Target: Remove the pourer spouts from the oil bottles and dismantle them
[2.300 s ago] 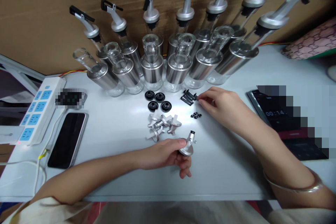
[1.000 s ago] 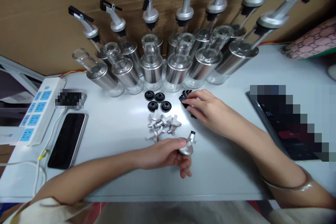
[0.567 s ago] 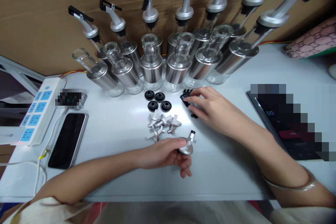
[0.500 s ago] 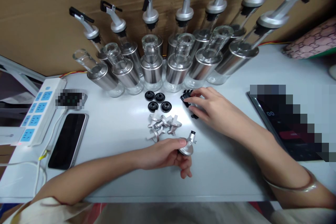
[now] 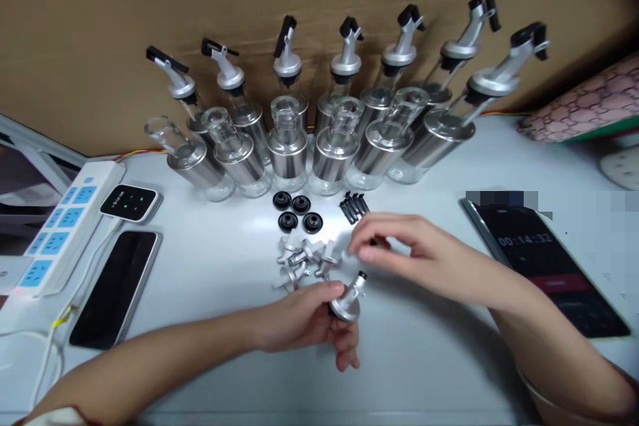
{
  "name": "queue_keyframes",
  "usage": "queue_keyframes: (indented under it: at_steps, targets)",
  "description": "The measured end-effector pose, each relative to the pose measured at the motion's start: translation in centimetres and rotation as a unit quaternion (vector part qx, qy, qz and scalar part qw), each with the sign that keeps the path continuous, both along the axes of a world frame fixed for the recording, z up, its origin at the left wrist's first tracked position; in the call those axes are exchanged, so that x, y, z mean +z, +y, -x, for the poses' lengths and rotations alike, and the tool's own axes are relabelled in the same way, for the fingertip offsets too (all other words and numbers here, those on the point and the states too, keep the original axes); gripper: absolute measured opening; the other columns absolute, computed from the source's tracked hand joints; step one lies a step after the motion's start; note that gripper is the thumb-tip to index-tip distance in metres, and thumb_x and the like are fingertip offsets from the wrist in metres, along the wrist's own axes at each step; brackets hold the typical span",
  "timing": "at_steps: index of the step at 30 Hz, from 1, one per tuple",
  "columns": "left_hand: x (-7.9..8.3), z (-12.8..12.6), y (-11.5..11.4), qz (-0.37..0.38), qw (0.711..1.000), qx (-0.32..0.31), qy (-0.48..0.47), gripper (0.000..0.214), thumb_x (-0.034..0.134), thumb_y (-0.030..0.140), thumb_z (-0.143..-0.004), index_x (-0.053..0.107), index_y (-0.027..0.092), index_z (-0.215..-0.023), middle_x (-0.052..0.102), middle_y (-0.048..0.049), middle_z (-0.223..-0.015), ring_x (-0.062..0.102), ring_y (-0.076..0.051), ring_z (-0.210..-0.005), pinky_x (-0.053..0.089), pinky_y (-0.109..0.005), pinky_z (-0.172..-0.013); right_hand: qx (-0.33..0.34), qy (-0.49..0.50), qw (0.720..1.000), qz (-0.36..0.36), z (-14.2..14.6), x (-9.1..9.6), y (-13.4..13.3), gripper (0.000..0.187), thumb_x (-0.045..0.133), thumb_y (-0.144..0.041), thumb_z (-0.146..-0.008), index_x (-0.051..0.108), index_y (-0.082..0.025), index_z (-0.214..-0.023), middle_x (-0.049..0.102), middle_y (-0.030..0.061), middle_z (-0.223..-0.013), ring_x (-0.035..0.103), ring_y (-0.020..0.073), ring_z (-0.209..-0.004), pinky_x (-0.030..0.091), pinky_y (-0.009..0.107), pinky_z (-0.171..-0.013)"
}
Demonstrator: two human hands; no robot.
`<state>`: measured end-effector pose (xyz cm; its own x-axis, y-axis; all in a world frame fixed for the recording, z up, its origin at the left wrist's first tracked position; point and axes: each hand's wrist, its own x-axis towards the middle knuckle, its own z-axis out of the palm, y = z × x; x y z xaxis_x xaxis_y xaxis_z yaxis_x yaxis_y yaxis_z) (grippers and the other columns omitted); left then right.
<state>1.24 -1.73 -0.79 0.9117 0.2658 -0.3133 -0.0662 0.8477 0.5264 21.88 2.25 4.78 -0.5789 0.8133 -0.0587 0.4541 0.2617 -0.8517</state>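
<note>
My left hand [image 5: 312,319] is closed around a silver pourer spout [image 5: 344,306], its black-tipped nozzle pointing up. To the right and a little above it, my right hand [image 5: 404,249] has thumb and index finger brought close together; whatever they hold is too blurred to make out. Something small and black shows between its fingers. Just beyond that hand lie several slim black levers [image 5: 353,208] side by side. Left of them sit several round black stoppers [image 5: 301,204]. Between the stoppers and my left hand is a small pile of silver spout bodies [image 5: 304,253].
Glass bottles with steel sleeves [image 5: 288,150] stand in two rows at the back; the rear ones carry pourers [image 5: 345,60]. At left are a power strip [image 5: 60,226], a small white device [image 5: 130,202] and a phone [image 5: 116,289]. A phone with a timer [image 5: 544,266] lies at right.
My right hand has drawn back from the black levers toward the spout in my left hand. The left hand keeps its hold. The view has tilted, so the scene sits lower.
</note>
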Motion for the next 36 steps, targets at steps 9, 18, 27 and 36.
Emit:
queue_keyframes:
  at_steps: [9,18,27,36]
  targets:
    - [0.0,0.0,0.0,0.008,1.000,-0.001,-0.001,0.059,0.051,0.074,-0.076,0.042,0.018,-0.061,0.048,0.0039,-0.058,0.049,-0.010,-0.055,0.040,-0.030,-0.071,0.063,0.016,0.989,0.131,0.2,1.0,-0.6,0.027,0.048,-0.038,-0.096,0.059,-0.018,-0.083,0.057,-0.0025,-0.072,0.048,0.0098,-0.065,0.038,0.022,-0.061]
    - [0.0,0.0,-0.1,0.006,1.000,0.006,-0.005,0.053,0.052,0.067,-0.080,0.045,0.016,-0.065,0.048,0.0035,-0.061,0.050,-0.010,-0.054,0.041,-0.031,-0.070,0.084,-0.048,0.990,0.105,0.5,1.0,-0.9,0.034,0.031,-0.040,-0.101,0.045,-0.020,-0.076,0.046,-0.0034,-0.067,0.044,0.0113,-0.062,0.036,0.025,-0.059]
    - [0.1,0.2,0.0,-0.036,0.999,-0.022,0.026,0.058,0.052,0.072,-0.077,0.055,0.014,-0.073,0.051,0.0014,-0.070,0.052,-0.011,-0.058,0.040,-0.031,-0.072,0.073,-0.054,0.994,0.065,1.2,1.2,-1.2,0.044,0.034,-0.042,-0.098,0.028,-0.020,-0.061,0.028,-0.0058,-0.055,0.029,0.0087,-0.051,0.027,0.025,-0.052]
    - [-0.1,0.1,-0.1,-0.008,1.000,-0.003,0.006,0.047,0.050,0.060,-0.083,0.052,0.015,-0.071,0.050,0.0018,-0.068,0.053,-0.011,-0.059,0.041,-0.032,-0.073,-0.119,-0.017,0.993,0.014,-2.3,1.4,-0.1,0.020,0.060,-0.040,-0.086,0.064,-0.021,-0.083,0.066,0.0025,-0.080,0.057,0.0154,-0.070,0.045,0.027,-0.064]
